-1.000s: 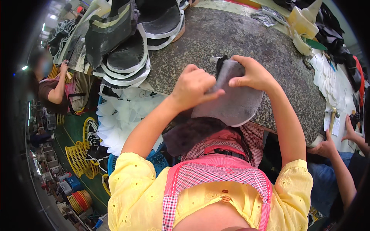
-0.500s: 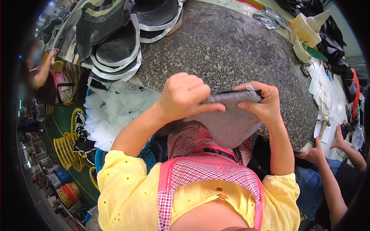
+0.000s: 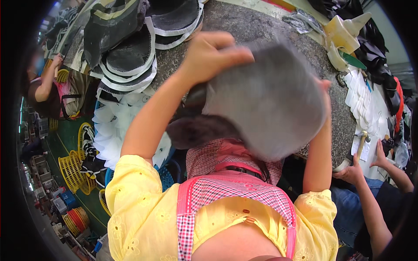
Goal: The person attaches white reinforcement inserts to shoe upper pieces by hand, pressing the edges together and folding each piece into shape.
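Observation:
A limp grey fabric piece (image 3: 270,100), like a shoe upper, is raised in front of my chest and blurred by motion. At its upper left corner my left hand (image 3: 211,56) is closed on it, thumb over the near face. My right hand (image 3: 325,93) is at its right edge; most of those fingers are behind the fabric and cannot be made out. From the piece's lower left hangs a dark furry flap (image 3: 202,132). Beyond it lies the speckled grey worktable (image 3: 244,21).
Black pieces with white edges (image 3: 130,54) are stacked at the far left, above white translucent sheets (image 3: 113,124). A yellowish container (image 3: 342,35) stands far right, near white cut pieces (image 3: 361,93). Another person's hands (image 3: 352,172) are at the right edge. Yellow baskets (image 3: 72,172) stand on the floor.
Both hands have lifted the grey piece up and away from me. Its broad grey face is now spread toward me, and the dark furry flap shows at the lower left.

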Demonstrator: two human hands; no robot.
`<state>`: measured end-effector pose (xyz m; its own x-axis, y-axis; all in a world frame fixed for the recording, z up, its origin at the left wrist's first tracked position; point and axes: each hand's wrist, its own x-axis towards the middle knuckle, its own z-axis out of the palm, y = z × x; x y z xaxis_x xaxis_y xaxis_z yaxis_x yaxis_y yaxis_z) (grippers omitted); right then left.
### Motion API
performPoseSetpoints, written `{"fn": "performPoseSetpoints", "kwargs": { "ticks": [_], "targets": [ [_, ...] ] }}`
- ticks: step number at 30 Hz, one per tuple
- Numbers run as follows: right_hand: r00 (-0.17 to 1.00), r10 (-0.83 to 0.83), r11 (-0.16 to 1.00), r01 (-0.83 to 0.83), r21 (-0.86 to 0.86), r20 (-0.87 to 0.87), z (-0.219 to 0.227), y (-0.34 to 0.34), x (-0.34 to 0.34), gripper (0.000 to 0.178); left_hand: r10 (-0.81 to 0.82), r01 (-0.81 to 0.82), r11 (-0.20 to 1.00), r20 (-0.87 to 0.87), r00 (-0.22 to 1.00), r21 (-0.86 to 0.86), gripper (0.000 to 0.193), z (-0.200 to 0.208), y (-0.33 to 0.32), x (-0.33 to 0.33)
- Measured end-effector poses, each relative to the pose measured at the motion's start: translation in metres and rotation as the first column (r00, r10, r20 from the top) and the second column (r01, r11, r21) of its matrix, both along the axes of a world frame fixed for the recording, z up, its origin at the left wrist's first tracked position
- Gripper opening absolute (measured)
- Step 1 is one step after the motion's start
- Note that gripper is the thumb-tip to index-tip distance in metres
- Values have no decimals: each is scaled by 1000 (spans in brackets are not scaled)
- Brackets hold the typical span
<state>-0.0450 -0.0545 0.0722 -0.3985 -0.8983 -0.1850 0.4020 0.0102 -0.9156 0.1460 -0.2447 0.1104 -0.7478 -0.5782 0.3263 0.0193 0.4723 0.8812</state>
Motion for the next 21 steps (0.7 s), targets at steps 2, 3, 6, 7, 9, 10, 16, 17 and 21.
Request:
{"fn": "performPoseSetpoints", "kwargs": {
  "ticks": [2,3,6,7,9,10,16,17,21],
  "targets": [
    [976,136,951,-80,-299,168,3,10,-25,84,123,-61,953,-195,973,297,30,23,-15,0],
    [985,123,952,-84,-295,117,-5,10,-19,90,110,-47,960,-214,971,277,30,25,-20,-7],
    [965,253,930,-223,-291,67,-51,10,14,104,262,50,779,-398,879,625,22,28,-21,-28],
    [975,218,919,-186,-349,54,-41,7,37,95,253,53,792,-406,878,609,22,30,-18,-27],
    [986,162,897,-135,-420,31,-20,1,54,86,343,73,711,-435,833,700,26,35,-13,-32],
    [999,13,925,-26,-379,-37,-13,-2,55,71,302,131,718,-475,826,684,34,32,-15,-32],
    [591,-294,953,118,-280,-751,91,25,42,38,305,-301,952,-198,931,53,68,3,-19,-9],
    [246,-266,963,103,-248,-932,116,28,46,35,291,-318,946,-286,913,-52,72,5,-7,-6],
    [-412,-68,997,15,-82,-908,108,16,78,50,18,179,867,-389,921,465,51,38,69,-2]
  ]
}}
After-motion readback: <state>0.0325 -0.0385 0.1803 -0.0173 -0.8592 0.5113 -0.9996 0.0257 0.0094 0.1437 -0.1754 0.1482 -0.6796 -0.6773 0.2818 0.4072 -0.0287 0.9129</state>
